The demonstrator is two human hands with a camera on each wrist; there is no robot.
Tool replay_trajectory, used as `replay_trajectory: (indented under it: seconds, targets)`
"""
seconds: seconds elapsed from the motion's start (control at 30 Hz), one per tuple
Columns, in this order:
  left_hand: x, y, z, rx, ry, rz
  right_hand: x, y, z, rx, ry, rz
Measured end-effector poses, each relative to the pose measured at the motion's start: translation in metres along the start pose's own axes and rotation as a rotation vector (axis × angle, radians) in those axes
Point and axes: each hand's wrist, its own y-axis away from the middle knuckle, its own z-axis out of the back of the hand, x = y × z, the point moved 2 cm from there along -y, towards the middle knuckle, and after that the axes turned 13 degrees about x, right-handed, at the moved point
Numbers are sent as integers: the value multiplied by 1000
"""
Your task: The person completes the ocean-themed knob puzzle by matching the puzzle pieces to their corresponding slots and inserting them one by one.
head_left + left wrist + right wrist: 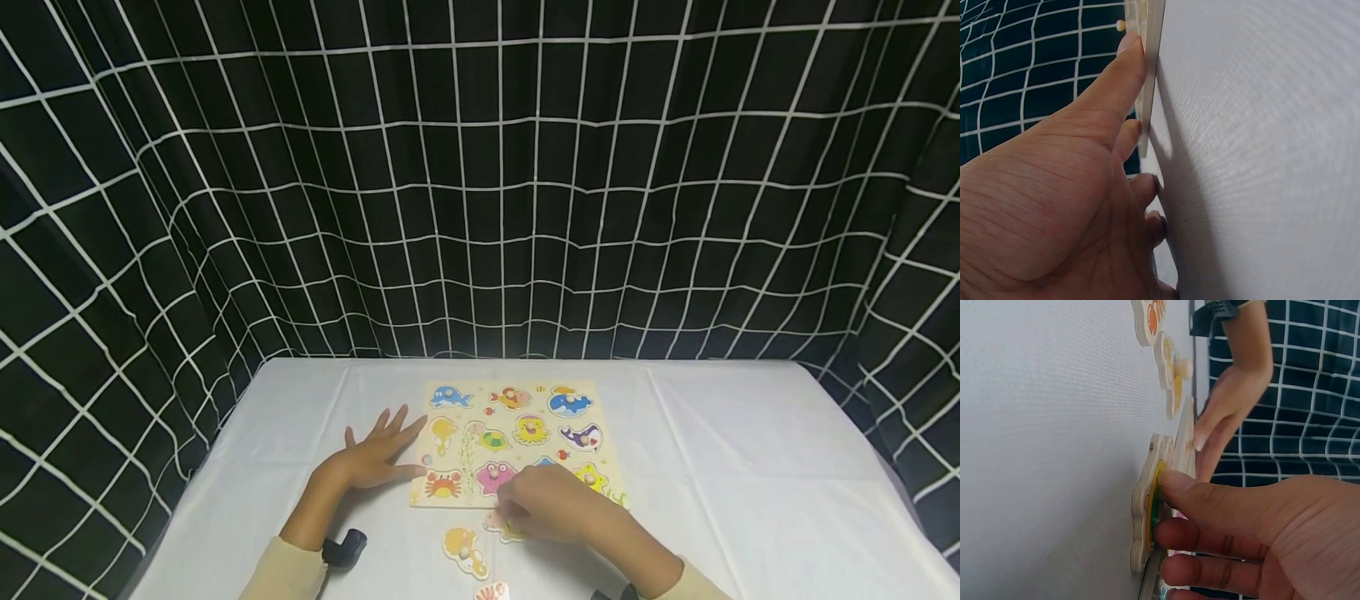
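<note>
A wooden peg puzzle board (480, 392) with sea-animal pictures lies on the table. My left hand (378, 454) rests at its left edge, fingers spread, with the thumb touching the board's rim near the crab. Just off the near edge of the board, my right hand (551, 504) pinches a turtle piece (1143, 512) between thumb and fingers. That piece is partly covered by the hand in the head view, and its knob is hidden. Closer to me lie a seahorse piece (467, 552) with a knob and a red-and-white piece (492, 592) cut off by the frame.
A white cloth covers the table (735, 467). Black curtains with a white grid (495, 208) stand behind and at both sides. Several knobbed pieces sit on the board, among them an octopus (531, 431) and a whale (570, 403).
</note>
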Motion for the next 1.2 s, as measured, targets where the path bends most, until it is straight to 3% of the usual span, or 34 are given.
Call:
replay_trajectory:
  seconds: [0.1,0.53,0.77,0.9,1.07,1.2]
  targets:
    - [5,-2,-2,-7,-3,-5,0,-1,-1,11,-7,-5]
    - [-8,12,6,15,12,-2,7,0,1,13,40,70]
    - [-12,16,5,15,0,6,11,1,4,17,-5,65]
    - [-11,17,6,16,-10,13,7,1,11,-9,-44,58]
    - [-11,15,7,9,-20,16,-1,2,22,-92,2,57]
    - [-12,12,8,15,-19,7,-8,3,28,-113,-19,37]
